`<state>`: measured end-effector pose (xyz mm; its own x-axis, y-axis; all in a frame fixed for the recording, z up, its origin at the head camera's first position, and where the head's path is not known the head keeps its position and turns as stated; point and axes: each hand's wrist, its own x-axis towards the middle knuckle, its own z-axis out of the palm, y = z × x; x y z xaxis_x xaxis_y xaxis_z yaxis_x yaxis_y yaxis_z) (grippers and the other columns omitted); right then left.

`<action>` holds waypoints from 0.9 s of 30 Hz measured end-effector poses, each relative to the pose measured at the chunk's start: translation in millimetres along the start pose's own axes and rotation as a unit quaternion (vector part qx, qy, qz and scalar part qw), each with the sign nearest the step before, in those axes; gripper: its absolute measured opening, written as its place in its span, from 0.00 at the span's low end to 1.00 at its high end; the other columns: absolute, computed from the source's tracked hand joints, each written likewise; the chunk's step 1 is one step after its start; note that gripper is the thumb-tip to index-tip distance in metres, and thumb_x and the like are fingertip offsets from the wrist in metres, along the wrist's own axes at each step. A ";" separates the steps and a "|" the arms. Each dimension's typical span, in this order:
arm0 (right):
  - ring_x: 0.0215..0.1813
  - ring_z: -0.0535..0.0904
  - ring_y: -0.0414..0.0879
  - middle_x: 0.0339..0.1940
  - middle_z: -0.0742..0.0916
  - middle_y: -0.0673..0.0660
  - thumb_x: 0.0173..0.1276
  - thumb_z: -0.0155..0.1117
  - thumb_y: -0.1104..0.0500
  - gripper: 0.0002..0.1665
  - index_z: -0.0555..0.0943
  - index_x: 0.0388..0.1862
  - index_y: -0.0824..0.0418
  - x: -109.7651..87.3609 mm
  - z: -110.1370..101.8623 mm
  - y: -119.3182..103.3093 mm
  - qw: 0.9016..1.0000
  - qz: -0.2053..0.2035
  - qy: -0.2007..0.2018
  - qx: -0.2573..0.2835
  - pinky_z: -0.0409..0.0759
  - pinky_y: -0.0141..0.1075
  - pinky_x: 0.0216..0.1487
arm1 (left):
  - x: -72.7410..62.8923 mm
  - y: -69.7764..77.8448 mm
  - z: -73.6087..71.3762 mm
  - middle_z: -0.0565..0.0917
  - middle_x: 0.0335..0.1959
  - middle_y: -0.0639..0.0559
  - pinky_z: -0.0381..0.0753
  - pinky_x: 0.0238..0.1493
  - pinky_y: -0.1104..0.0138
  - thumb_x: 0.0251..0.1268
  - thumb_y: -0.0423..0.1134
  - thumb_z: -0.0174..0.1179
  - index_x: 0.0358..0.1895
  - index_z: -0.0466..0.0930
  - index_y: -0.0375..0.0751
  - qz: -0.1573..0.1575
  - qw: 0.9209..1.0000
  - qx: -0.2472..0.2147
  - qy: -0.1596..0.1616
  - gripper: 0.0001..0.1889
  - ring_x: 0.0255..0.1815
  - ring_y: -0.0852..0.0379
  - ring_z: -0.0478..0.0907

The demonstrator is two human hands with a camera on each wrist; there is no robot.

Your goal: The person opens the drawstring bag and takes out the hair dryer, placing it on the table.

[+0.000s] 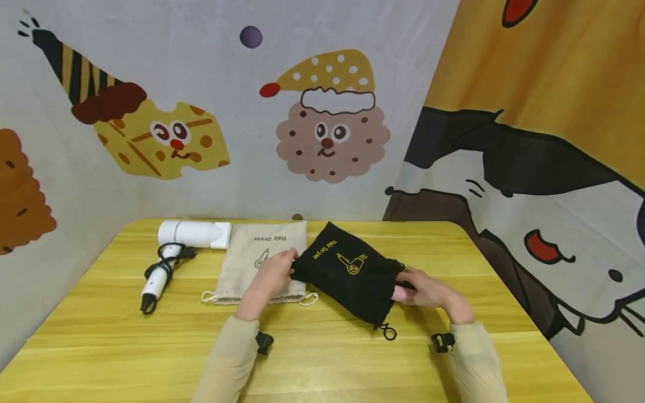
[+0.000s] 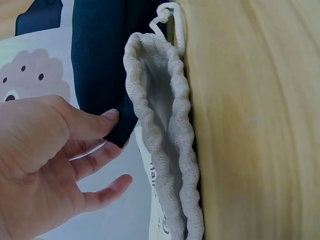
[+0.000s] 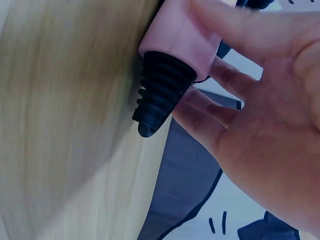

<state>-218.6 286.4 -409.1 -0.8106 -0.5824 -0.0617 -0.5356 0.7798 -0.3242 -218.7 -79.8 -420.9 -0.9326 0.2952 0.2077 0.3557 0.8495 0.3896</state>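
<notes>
A black drawstring bag (image 1: pixel 322 268) printed "Hair Dryer" lies at a slant in the middle of the table. My left hand (image 1: pixel 269 277) pinches its lower left corner between thumb and fingers, as the left wrist view shows. At the bag's mouth on the right, my right hand (image 1: pixel 428 289) grips a pink hair dryer (image 3: pixel 177 37) by its handle end. A ribbed black cord sleeve (image 3: pixel 165 90) juts from that handle. The rest of the pink dryer is hidden inside the bag.
Under and beside my left hand lies a beige drawstring bag (image 1: pixel 234 274), its mouth slightly agape in the left wrist view. A white hair dryer (image 1: pixel 194 234) with its black cord wrapped round the handle lies at the left of the wooden table (image 1: pixel 322 358). Printed curtains hang behind.
</notes>
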 end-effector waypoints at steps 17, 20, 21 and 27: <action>0.41 0.81 0.50 0.40 0.84 0.56 0.49 0.71 0.61 0.17 0.83 0.41 0.59 22.8 15.3 -19.1 0.992 -0.029 0.043 -0.117 0.71 0.46 0.47 | 9.6 6.8 5.4 0.81 0.52 0.38 0.79 0.54 0.54 0.70 0.33 0.44 0.56 0.72 0.33 -0.037 0.994 -0.092 -0.044 0.15 0.52 0.44 0.80; 0.40 0.81 0.49 0.39 0.84 0.55 0.49 0.70 0.64 0.17 0.82 0.41 0.59 22.9 13.8 -17.5 0.991 -0.037 0.042 -0.123 0.71 0.44 0.45 | 8.9 7.6 5.2 0.81 0.51 0.38 0.80 0.52 0.55 0.71 0.34 0.46 0.55 0.72 0.34 -0.043 0.993 -0.099 -0.047 0.14 0.51 0.45 0.80; 0.40 0.81 0.49 0.39 0.84 0.55 0.49 0.70 0.65 0.17 0.82 0.41 0.60 22.9 13.5 -16.7 0.991 -0.039 0.041 -0.124 0.71 0.43 0.44 | 8.5 7.8 4.4 0.80 0.52 0.38 0.80 0.52 0.56 0.71 0.33 0.48 0.56 0.71 0.34 -0.045 0.992 -0.101 -0.053 0.14 0.51 0.45 0.79; 0.35 0.77 0.44 0.37 0.84 0.55 0.48 0.68 0.66 0.16 0.82 0.39 0.61 22.3 13.6 -12.4 0.991 -0.050 0.046 -0.112 0.68 0.39 0.41 | 3.0 6.5 -2.6 0.78 0.56 0.38 0.81 0.51 0.58 0.62 0.23 0.53 0.60 0.68 0.34 -0.043 0.990 -0.104 -0.089 0.22 0.52 0.46 0.79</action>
<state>-226.8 260.7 -419.3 -0.7634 -0.6441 0.0490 -0.6452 0.7567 -0.1056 -219.0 -74.5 -415.4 -0.9493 0.3143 0.0115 0.2624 0.7715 0.5796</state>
